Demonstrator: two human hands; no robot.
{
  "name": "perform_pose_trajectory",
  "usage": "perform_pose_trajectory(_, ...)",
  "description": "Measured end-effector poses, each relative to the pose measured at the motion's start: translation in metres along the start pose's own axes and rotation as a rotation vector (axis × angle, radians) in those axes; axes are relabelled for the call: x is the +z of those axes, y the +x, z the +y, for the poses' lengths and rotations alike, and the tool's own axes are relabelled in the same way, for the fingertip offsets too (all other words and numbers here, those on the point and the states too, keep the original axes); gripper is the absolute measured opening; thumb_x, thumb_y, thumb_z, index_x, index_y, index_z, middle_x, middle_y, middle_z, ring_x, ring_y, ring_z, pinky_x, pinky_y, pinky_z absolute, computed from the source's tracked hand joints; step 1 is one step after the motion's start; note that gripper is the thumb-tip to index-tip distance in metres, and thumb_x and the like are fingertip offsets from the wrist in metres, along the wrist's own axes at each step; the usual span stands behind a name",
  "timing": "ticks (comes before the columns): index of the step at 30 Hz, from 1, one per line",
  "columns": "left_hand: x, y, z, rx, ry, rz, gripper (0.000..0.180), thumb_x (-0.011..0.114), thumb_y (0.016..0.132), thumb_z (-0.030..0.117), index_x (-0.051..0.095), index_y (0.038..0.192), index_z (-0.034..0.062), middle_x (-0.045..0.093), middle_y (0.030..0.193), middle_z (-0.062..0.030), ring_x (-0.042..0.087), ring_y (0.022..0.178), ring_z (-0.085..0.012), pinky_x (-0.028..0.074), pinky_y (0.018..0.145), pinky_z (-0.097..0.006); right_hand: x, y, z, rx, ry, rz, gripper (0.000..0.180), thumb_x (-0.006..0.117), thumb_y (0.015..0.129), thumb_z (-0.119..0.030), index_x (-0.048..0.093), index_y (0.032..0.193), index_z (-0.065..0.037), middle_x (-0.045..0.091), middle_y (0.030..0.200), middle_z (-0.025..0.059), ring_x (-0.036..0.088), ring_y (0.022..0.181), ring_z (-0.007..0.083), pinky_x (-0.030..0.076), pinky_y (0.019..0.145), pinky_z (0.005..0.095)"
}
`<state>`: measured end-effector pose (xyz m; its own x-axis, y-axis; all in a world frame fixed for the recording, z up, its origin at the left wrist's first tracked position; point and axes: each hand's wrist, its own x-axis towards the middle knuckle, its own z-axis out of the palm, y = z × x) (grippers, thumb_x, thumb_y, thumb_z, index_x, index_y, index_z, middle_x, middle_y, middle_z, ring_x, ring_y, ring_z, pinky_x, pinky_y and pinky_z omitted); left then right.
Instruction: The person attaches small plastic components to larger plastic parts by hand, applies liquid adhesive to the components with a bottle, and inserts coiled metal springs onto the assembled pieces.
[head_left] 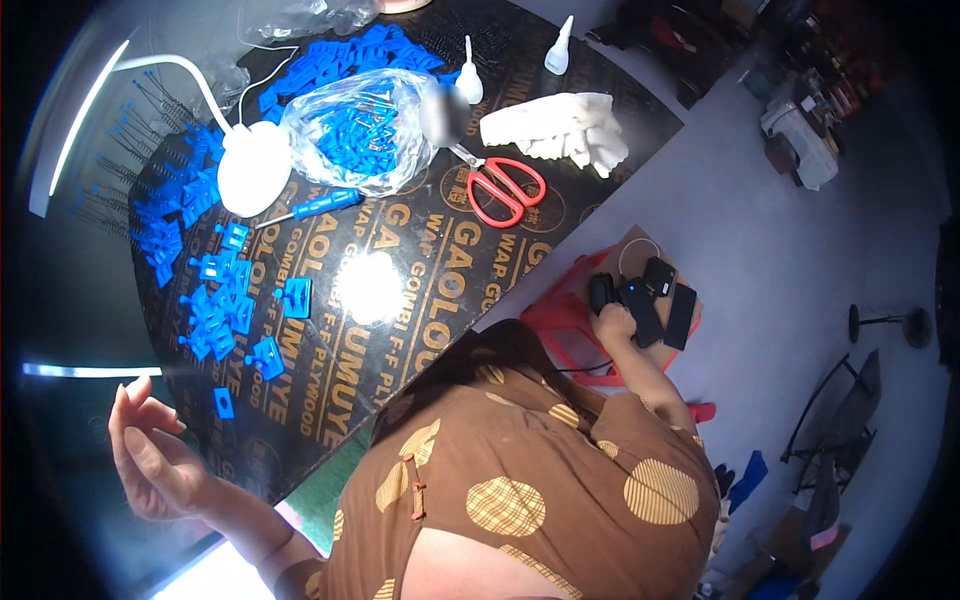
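The hands are far apart. L hand, palm up w/ fingers softly bent, is just past the L edge of the black wood table w/ gold print, near a flat blue plastic square. R hand, off the table's R side, is at small black boxes on brown cardboard; can't tell if it grips any. On the table: red-handled metal scissors.

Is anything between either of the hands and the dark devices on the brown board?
Nothing visible blocks the right hand: it is right at the dark devices. For the left hand, over on the other side, the table and brown patterned clothing lie between.
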<state>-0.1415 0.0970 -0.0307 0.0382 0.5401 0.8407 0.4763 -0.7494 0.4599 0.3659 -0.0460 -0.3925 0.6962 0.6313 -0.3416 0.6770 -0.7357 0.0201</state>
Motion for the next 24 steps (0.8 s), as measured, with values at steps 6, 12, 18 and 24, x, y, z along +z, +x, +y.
perform_pose_trajectory(6,-0.003,-0.002,-0.008,-0.010,-0.001,0.016,0.032,0.040,0.094,0.003,0.059,0.114,-0.0114,0.066,0.098,-0.0217,0.054,0.064,-0.0158,0.042,0.053,-0.023,-0.030,-0.006,-0.015,0.095,0.285,0.102,0.046,0.067,0.079,-0.039,0.066,0.097,0.003,0.067,0.096,0.0236,0.065,0.092,0.0394,0.052,0.081,0.0455)
perform_pose_trajectory(12,0.012,-0.006,-0.019,-0.183,-0.009,0.031,0.027,0.044,0.094,0.001,0.062,0.112,-0.0086,0.068,0.095,-0.0180,0.054,0.064,-0.0110,0.042,0.054,-0.020,-0.072,0.027,-0.015,-0.105,0.827,0.828,0.054,0.067,0.081,-0.026,0.048,0.122,0.005,0.061,0.107,0.0308,0.061,0.100,0.0426,0.047,0.086,0.0453)
perform_pose_trajectory(18,0.024,-0.011,-0.022,-0.282,-0.075,-0.002,0.023,0.048,0.092,-0.002,0.065,0.106,-0.0042,0.068,0.091,-0.0122,0.054,0.065,-0.0077,0.042,0.054,-0.019,-0.238,0.079,-0.032,-0.245,0.911,1.177,0.040,0.068,0.084,-0.028,0.053,0.105,0.003,0.066,0.091,0.0188,0.064,0.079,0.0367,0.050,0.070,0.0414)
perform_pose_trajectory(24,0.030,-0.016,-0.030,-0.348,-0.103,-0.039,0.022,0.048,0.091,-0.004,0.065,0.104,-0.0058,0.067,0.088,-0.0100,0.054,0.065,-0.0081,0.043,0.056,-0.020,-0.339,0.127,-0.076,-0.306,0.508,0.826,0.050,0.066,0.076,-0.037,0.064,0.102,0.005,0.064,0.101,0.0247,0.059,0.099,0.0403,0.045,0.086,0.0460)
